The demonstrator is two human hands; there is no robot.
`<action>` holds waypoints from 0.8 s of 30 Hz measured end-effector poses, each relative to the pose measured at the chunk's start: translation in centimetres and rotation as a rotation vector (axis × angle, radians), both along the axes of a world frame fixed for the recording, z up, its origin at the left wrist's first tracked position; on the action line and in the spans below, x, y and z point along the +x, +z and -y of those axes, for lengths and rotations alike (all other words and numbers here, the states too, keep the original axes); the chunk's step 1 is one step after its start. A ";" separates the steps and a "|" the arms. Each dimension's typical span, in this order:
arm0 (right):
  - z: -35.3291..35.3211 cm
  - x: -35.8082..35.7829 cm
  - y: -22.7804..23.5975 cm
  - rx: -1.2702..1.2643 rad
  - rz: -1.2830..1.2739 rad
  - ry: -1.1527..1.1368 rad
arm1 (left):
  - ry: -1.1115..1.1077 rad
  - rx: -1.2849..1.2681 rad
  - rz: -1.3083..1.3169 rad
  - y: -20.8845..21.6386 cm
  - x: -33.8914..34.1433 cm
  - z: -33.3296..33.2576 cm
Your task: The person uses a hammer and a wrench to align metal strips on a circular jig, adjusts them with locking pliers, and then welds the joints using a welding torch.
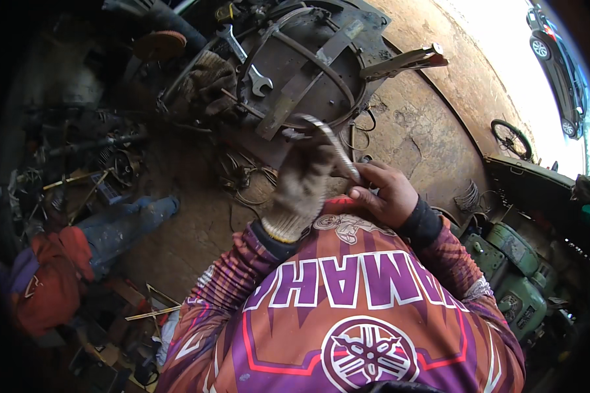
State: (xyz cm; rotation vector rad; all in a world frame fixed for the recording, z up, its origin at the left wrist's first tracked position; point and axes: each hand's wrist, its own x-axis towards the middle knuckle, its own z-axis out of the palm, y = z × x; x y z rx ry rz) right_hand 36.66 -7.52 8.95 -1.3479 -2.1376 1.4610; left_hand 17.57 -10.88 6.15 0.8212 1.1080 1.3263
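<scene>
A curved, silvery metal strip with a ribbed surface (334, 143) arcs up between my hands, in front of the workbench. My left hand (301, 183), in a soiled knit work glove, is curled against the strip; its fingers are dark and partly blurred. Bare, my right hand (388, 191) pinches the strip's lower end between thumb and fingers. Beyond them, a metal ring (313, 57) and a flat bar (337, 46) lie on the dark metal bench (278, 62). An open-ended wrench (242, 57) rests at their left, beside another worn glove (210, 78).
A clamp-like tool (406, 62) juts from the bench's right side. Cables (246, 187) lie on the floor below it. Green machinery (514, 268) stands at right, and a person in red (52, 285) is at left among scrap. Outside are a wheel (511, 139) and a car (557, 69).
</scene>
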 end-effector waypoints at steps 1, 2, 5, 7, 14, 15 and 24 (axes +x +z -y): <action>0.0 0.0 -0.1 0.063 -0.045 -0.002 | 0.083 -0.034 -0.108 0.5 -0.9 0.3; -0.1 0.0 -0.3 0.126 -0.090 -0.004 | 0.167 -0.067 -0.218 0.9 -2.0 0.4; 0.0 1.5 -1.3 0.124 -0.031 -0.063 | 0.276 -0.178 -0.433 0.3 -7.2 1.2; 0.0 2.8 -1.9 0.037 0.043 -0.124 | 0.378 -0.088 -0.522 1.5 -10.2 0.0; 1.0 5.5 -4.3 -0.067 0.126 -0.248 | 0.042 -0.306 -1.359 7.1 -18.0 -12.4; 1.0 5.5 -4.4 -0.049 0.158 -0.217 | 0.045 -0.303 -1.360 6.2 -19.1 -14.6; -0.2 8.0 -4.6 -0.059 0.216 -0.309 | -0.250 -0.358 -1.726 1.8 -16.8 -21.9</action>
